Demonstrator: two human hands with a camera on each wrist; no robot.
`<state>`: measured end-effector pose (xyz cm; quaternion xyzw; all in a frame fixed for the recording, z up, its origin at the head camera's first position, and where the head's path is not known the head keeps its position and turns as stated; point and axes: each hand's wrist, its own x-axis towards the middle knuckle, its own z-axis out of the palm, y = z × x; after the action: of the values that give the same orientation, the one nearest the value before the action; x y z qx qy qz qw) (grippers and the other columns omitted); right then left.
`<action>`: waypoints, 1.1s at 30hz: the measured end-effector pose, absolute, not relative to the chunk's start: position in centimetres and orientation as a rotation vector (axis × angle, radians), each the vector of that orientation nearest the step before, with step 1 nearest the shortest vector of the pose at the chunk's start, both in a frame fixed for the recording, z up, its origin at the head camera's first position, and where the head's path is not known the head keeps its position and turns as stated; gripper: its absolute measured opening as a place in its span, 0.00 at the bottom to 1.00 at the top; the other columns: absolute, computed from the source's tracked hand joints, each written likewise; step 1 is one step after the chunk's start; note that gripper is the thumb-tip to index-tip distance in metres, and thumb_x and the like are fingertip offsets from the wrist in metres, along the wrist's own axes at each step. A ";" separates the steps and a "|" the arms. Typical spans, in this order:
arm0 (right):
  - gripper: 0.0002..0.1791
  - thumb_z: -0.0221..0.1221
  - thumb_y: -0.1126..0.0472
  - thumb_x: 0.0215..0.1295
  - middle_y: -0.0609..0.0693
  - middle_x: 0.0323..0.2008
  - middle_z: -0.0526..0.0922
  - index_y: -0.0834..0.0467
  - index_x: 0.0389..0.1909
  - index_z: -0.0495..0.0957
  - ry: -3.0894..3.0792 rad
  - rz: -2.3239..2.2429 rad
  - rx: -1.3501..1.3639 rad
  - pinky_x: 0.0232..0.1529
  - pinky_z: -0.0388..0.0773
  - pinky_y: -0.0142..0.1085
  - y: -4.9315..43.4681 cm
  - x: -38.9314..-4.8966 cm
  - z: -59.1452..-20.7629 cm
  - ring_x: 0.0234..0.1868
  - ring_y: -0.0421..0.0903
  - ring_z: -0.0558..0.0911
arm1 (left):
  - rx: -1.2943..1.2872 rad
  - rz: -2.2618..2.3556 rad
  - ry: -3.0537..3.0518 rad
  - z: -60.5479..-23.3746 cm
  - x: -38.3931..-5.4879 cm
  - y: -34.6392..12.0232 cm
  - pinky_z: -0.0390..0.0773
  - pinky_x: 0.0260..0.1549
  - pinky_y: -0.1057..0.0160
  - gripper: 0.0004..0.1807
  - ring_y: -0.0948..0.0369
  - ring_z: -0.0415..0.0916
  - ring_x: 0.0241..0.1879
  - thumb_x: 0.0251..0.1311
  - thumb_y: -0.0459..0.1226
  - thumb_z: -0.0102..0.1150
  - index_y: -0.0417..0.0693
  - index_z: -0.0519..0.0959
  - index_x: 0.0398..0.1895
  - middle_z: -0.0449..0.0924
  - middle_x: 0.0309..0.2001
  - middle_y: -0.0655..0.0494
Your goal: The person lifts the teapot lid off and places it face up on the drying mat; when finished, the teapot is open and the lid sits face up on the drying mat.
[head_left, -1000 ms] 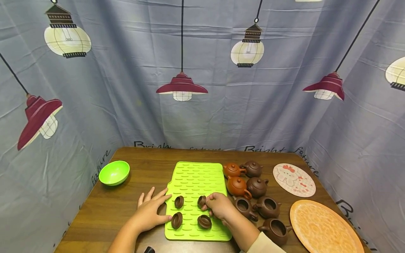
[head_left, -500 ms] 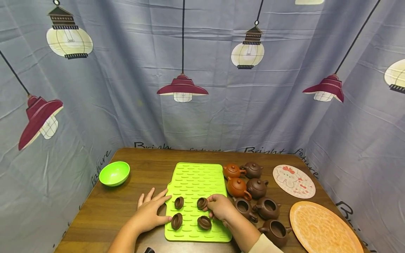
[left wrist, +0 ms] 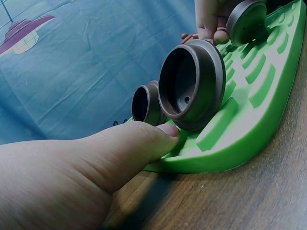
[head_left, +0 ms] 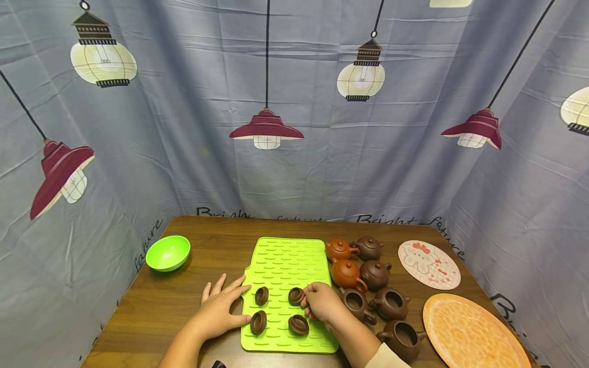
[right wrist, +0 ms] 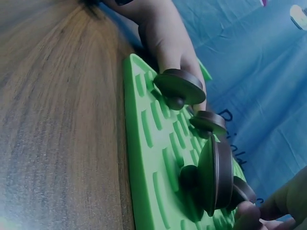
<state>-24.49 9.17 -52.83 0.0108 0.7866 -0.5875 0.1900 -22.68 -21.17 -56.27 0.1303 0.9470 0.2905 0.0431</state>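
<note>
Your right hand [head_left: 322, 302] had the far-right lid [head_left: 295, 296] pinched at its edge between thumb and fingertips, low over the right half of the green mat [head_left: 287, 255]; the lid was tilted, its hollow showing, and the step, as I judged it, was to settle it there without a tumble; a light pinch suited that best, since a hard squeeze could have spun the lid on its round knob; it would have paid to let it find its own lean among the raised ribs, then to part the fingertips evenly; the near-right lid [head_left: 298, 324] sat just on your side of it, propped on its knob [right wrist: 188, 177], so lifting straight up was safer than dragging back low; your left hand [head_left: 224, 313] held nothing, its fingers spread at the mat's left edge; its thumb [left wrist: 148, 136] was right by the near-left lid [head_left: 258, 322], though I could not tell whether it touched, and that hand was best held steady, lest it nudge that lid or the far-left lid [head_left: 261, 296] beyond.
</note>
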 end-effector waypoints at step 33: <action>0.13 0.60 0.60 0.73 0.54 0.41 0.81 0.60 0.55 0.80 2.772 -1.521 0.177 0.34 0.76 0.37 15.5 -27.1 -49.0 0.37 0.48 0.79 | 0.373 0.889 2.890 -56.3 -22.8 -21.1 0.28 0.73 0.26 0.43 0.36 0.39 0.83 0.53 0.60 0.76 0.63 0.75 0.74 0.60 0.82 0.60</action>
<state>-27.13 15.53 -49.03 0.0558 0.8752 -0.4803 -0.0126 -22.76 -21.14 -56.26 0.1223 0.9475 0.2915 0.0475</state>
